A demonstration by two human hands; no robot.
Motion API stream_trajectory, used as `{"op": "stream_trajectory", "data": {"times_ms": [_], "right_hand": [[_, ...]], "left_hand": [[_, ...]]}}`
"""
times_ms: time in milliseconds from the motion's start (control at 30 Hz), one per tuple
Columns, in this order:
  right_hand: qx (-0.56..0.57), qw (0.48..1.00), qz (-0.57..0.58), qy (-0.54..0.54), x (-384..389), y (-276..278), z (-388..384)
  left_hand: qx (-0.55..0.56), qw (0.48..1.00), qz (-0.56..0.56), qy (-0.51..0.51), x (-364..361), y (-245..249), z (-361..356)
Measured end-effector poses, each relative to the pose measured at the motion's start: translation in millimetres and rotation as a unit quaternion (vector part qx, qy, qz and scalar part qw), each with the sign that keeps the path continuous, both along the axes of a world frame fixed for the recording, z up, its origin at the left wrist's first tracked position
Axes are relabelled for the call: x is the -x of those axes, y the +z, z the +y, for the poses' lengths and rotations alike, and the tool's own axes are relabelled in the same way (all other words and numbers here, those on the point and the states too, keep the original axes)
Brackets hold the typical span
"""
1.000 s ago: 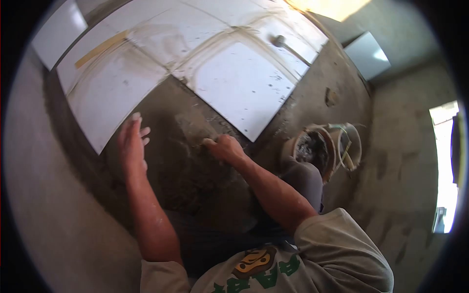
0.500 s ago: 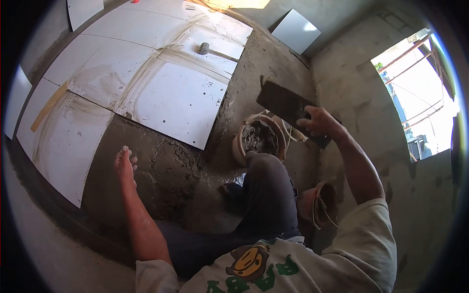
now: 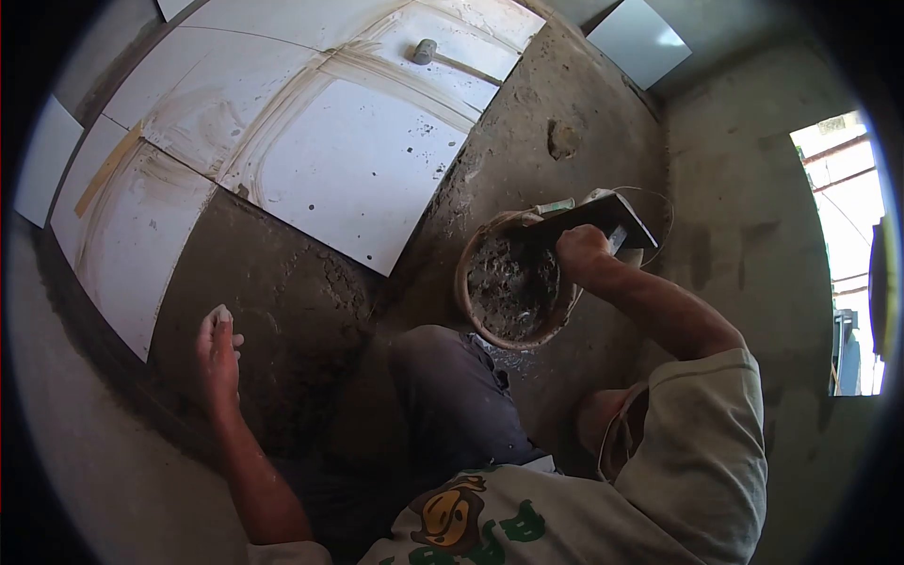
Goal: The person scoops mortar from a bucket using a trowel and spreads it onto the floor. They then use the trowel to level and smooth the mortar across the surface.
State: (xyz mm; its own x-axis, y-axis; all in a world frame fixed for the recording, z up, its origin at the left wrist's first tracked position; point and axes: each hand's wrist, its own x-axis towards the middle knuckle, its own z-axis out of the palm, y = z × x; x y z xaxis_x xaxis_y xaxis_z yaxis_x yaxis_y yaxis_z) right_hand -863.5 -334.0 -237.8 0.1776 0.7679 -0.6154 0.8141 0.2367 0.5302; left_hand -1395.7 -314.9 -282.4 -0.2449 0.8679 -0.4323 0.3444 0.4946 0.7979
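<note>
My right hand [image 3: 586,254] is closed around the handle of a dark rectangular plastering trowel [image 3: 629,218]. The blade's left end reaches over the rim of a bucket [image 3: 463,282]. Lumpy grey mortar [image 3: 508,294] fills much of that bucket, which stands just beyond my knee. Over on the left, my left hand [image 3: 219,350] hovers above the grey mortar bed [image 3: 273,282], its fingers loosely bent and apart, with nothing seen in them. Pale residue coats its fingertips.
Large white tiles [image 3: 358,169], smeared with mortar, cover the floor ahead and left. On them lie a mallet [image 3: 426,52] and a wooden strip [image 3: 108,174]. One tile [image 3: 640,42] leans by the far wall. A second bucket [image 3: 598,419] stands beside my right elbow.
My right hand has brought the trowel down and nearer, from above the floor behind the bucket to its rim. My left hand has shifted slightly left and lower. The view has turned.
</note>
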Motion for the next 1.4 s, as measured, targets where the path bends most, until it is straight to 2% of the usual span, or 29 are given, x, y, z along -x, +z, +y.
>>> {"op": "stream_trajectory", "data": {"times_ms": [133,167,233,367,467,533,567,633,700,833,867,967,1033,1100,1167,1300,1400], "right_hand": [[0.096,0.995,-0.004,0.015,3.0,9.0,19.5],[0.098,0.995,-0.002,0.021,-1.7,10.8,22.7],[0.092,0.995,0.028,-0.035,-12.0,8.7,29.1],[0.062,0.992,0.052,-0.092,-49.7,-9.2,-6.2],[0.038,0.988,0.086,-0.124,-40.6,-14.5,-23.6],[0.098,0.986,0.048,-0.125,-17.7,-1.2,-21.0],[0.098,0.987,0.045,-0.120,-13.9,-5.6,-27.9],[0.059,0.995,0.067,-0.054,-6.7,-21.2,-35.1],[0.041,0.994,0.075,-0.062,-2.1,-1.3,-32.7],[0.005,0.997,0.052,-0.056,-11.1,42.6,-30.4],[0.005,0.997,0.053,-0.057,-20.3,38.7,-27.7],[0.007,0.996,0.081,0.031,-33.0,17.1,-4.8],[-0.019,0.994,0.090,0.056,-27.7,-11.9,10.9],[-0.039,0.991,0.104,0.076,-21.6,-25.7,25.3],[0.082,0.980,0.122,0.132,-22.9,-14.9,32.1],[0.085,0.974,0.134,0.162,-5.0,-24.2,15.7],[0.086,0.954,0.160,0.237,6.3,-34.5,15.1]], "left_hand": [[0.009,0.999,0.000,-0.036,-29.7,-17.1,-32.2],[0.035,0.998,0.006,-0.055,-40.5,-15.2,-44.1],[0.081,0.994,0.025,-0.069,-57.8,-9.6,-63.9],[0.021,0.996,0.060,-0.058,-74.4,-37.5,-102.1],[0.023,0.999,0.014,-0.042,-100.5,-13.5,-93.2],[0.016,0.998,-0.048,-0.035,-115.3,4.4,-88.9],[-0.050,0.995,-0.083,-0.024,-114.8,-10.5,-91.2],[-0.049,0.997,-0.055,-0.028,-111.8,-4.1,-92.3],[-0.046,0.998,-0.022,-0.041,-102.5,-1.6,-92.4],[-0.027,0.998,-0.061,0.022,-92.9,3.1,-95.1],[-0.005,0.997,-0.063,0.037,-94.4,7.2,-92.4],[-0.005,0.998,-0.064,0.016,-114.6,6.6,-84.3],[-0.070,0.993,-0.080,-0.057,-137.0,-19.2,-81.7],[-0.052,0.989,-0.115,-0.083,-180.0,-10.1,-74.1],[-0.053,0.972,-0.224,-0.053,-226.3,-34.0,-73.5],[0.013,0.967,-0.253,-0.024,-302.0,-66.1,-82.9],[0.074,0.969,-0.235,-0.005,-332.7,-76.4,-97.0]]}}
